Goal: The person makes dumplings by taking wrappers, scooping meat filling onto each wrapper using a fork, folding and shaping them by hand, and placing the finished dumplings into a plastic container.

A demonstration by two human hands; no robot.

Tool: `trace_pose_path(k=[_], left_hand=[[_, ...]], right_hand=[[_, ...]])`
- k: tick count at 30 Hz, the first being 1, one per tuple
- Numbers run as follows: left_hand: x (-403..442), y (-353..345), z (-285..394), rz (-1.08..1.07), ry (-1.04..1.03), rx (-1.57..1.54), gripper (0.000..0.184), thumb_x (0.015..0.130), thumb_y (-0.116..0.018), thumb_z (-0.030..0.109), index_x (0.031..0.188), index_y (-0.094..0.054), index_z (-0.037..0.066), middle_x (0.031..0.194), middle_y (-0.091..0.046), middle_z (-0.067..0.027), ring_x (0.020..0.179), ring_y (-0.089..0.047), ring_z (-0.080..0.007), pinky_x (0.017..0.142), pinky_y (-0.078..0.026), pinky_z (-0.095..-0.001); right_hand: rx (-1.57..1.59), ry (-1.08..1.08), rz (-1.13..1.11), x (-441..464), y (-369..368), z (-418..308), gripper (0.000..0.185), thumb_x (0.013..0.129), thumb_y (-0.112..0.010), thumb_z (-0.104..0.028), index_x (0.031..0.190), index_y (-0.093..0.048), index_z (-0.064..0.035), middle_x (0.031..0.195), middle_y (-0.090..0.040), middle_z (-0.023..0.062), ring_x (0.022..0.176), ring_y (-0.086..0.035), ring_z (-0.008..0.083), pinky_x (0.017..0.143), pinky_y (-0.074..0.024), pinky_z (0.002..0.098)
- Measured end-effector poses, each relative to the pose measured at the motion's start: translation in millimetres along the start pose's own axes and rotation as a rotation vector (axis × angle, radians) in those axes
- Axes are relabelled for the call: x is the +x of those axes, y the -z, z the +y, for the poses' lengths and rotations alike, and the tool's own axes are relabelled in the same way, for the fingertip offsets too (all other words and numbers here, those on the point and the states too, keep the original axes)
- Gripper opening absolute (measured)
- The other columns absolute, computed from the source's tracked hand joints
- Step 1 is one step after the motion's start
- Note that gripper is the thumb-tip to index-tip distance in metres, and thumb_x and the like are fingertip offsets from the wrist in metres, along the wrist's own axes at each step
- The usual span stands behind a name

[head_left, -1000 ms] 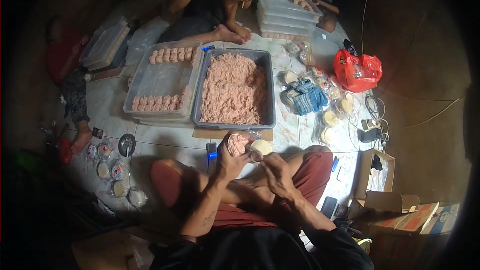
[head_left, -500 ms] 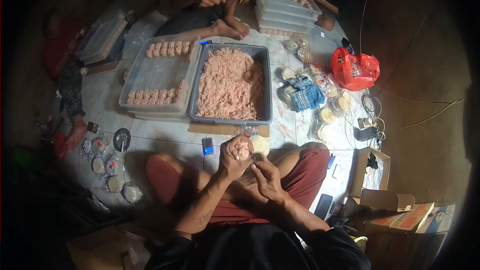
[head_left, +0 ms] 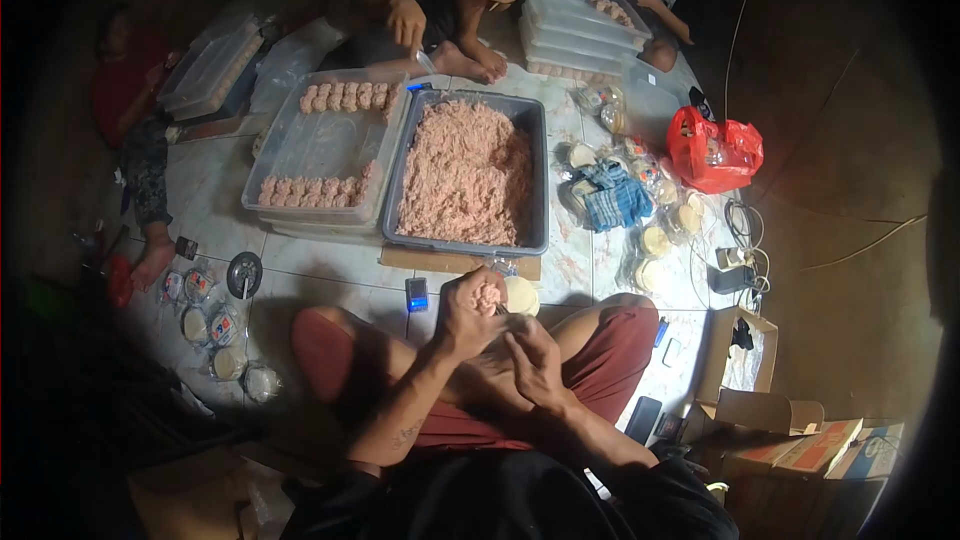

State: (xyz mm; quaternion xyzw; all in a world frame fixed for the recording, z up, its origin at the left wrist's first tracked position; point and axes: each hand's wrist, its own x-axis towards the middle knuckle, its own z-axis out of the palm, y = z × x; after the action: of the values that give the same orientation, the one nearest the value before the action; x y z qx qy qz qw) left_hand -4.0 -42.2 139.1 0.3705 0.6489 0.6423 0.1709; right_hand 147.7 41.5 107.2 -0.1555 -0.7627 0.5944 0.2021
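My left hand (head_left: 462,320) is curled around a lump of pink minced meat filling (head_left: 487,298), which shows at the top of the fist; any wrapper around it is hidden by the fingers. Close beside it, my right hand (head_left: 536,360) is closed, with its fingertips near the filling. What it grips is blurred and too small to make out. Just beyond both hands lies a stack of pale round dough wrappers (head_left: 521,296). Farther forward stands a grey tub (head_left: 545,190) heaped with minced meat filling (head_left: 455,175).
Left of the tub, a clear plastic box (head_left: 325,155) holds rows of filled dumplings (head_left: 312,191). Wrapper packs (head_left: 228,362), a blue cloth (head_left: 615,198) and a red plastic bag (head_left: 714,148) lie around. A small blue-lit device (head_left: 416,294) sits nearby. Co-workers sit opposite.
My right hand has shifted slightly, its fingers staying near the filling in my left hand. The co-worker opposite has lowered one hand toward the tub. The view has tilted a little.
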Motion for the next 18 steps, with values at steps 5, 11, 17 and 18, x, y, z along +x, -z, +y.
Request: trace_pose_path(k=[5,11,17,18], left_hand=[[12.6,8.0,-0.1,0.177,-0.093,0.327,0.052,0.067,-0.095,0.026,0.101,-0.062,0.004,0.086,-0.069,-0.0064,0.078,-0.064,-0.0147,0.07,-0.052,-0.0306],[3.8,37.1,-22.5,-0.023,0.09,0.074,0.042,0.073,-0.091,0.018,0.103,-0.065,0.004,0.091,-0.071,-0.0053,0.08,-0.063,-0.0103,0.07,-0.051,-0.0266],[9.7,29.3,-4.8,-0.065,0.108,0.297,0.029,0.078,-0.086,0.019,0.089,-0.065,0.003,0.083,-0.068,-0.011,0.073,-0.065,-0.0221,0.065,-0.051,-0.0342],[9.1,31.0,-1.8,-0.14,0.223,0.434,0.029,0.079,-0.084,0.02,0.091,-0.064,0.003,0.089,-0.068,-0.0154,0.078,-0.066,-0.0309,0.068,-0.053,-0.0384]], right_hand=[[-0.335,0.107,0.066,18.1,21.8,-20.9,0.011,0.091,-0.056,0.008,0.099,-0.06,0.0035,0.094,-0.056,0.018,0.084,-0.057,0.0311,0.075,-0.0458,0.0339],[-0.405,-0.034,0.042,18.1,53.1,-79.5,0.02,0.09,-0.061,0.003,0.109,-0.063,0.0009,0.09,-0.063,0.021,0.079,-0.063,0.0372,0.069,-0.0509,0.0404],[-0.427,0.162,-0.004,33.1,26.1,-82.3,0.013,0.088,-0.064,0.003,0.1,-0.068,0.0014,0.087,-0.061,0.0187,0.075,-0.062,0.0337,0.065,-0.0495,0.0401],[-0.429,0.162,-0.009,35.2,21.1,-83.9,0.013,0.088,-0.064,0.003,0.1,-0.068,0.0014,0.087,-0.061,0.0187,0.075,-0.062,0.0337,0.065,-0.0495,0.0401]])
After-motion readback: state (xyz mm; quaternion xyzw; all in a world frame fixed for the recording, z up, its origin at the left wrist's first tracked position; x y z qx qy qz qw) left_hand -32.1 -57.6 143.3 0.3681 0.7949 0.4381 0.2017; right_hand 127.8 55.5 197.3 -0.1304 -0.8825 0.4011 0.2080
